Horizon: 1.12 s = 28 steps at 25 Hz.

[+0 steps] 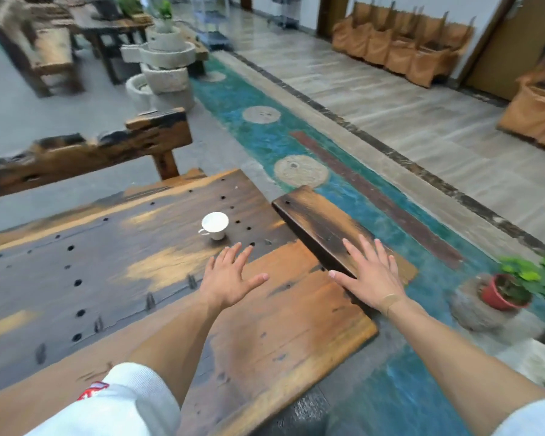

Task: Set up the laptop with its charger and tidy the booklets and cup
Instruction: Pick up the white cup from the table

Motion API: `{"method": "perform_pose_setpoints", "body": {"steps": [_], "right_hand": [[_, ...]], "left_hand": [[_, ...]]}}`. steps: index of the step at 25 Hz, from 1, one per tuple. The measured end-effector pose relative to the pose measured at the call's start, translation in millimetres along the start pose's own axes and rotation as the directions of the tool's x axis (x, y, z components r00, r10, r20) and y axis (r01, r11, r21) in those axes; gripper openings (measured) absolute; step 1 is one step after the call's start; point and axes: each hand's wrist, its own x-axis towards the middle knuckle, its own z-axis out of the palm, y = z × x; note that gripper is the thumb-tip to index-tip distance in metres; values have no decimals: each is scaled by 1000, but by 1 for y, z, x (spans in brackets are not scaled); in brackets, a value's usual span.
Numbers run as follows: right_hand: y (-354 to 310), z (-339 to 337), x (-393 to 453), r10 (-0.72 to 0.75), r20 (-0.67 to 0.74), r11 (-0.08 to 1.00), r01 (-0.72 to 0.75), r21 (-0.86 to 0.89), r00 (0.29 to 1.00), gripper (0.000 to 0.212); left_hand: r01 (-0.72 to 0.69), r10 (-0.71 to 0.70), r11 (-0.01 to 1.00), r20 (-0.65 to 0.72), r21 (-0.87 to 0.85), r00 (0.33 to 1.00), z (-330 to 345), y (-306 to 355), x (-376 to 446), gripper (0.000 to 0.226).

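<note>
Cup [215,225]: small, white, with a handle turned toward 8 o'clock; stands upright on the dark wooden table [76,278], a little right of the table's middle and near its far right edge. Nothing rests in it that can be made out.

Left hand [228,278]: fingers straight and spread, palm down, holding nothing. Its fingertips sit just short of the cup, which lies at about 11 o'clock from the hand; hand and cup are apart. Whether the palm touches the wood or floats above it cannot be told.

Right hand [370,276]: also flat, fingers spread, palm down, gripping nothing. It lies over the near end of a dark scorched plank [315,225] that angles off the table's right corner toward 11 o'clock. Contact with the plank looks likely but is not certain. A pale patch shows on the wrist.

Both forearms bare; white sleeves [123,401] at the lower edge of the view.

Table top: dark planks with rows of round holes, orange-worn patches, a lighter board at the near right corner.

Surroundings: a rough wooden bench back [85,152] at 10 o'clock; stacked stone basins [167,67] at 12 o'clock; a teal floor strip with round stone discs running toward 12 o'clock; a red potted plant [510,291] at 3 o'clock; tan cushioned seats [403,42] along the far wall at 1 o'clock.
</note>
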Motion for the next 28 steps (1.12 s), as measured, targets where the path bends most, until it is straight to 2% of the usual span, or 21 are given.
{"method": "perform_pose_setpoints", "body": {"steps": [4,8,14,21,28], "right_hand": [[-34,13,67,-158,86,987,161,-29,984,85],[-71,20,143,-303,160,948,314,-49,940,85],[-125,46,247,-508,290,848,531,0,811,87],[-159,104,324,-565,399,794,608,24,723,89],[-182,160,350,-547,443,819,565,105,710,92]], "left_hand": [[178,-182,981,-47,-82,982,-4,-30,8,89],[363,-378,917,-69,-163,923,-8,-57,21,85],[577,-594,795,-46,-188,803,-7,-86,56,80],[657,-667,726,23,-204,744,8,-115,107,73],[691,-662,706,202,-156,721,39,-161,158,74]]}}
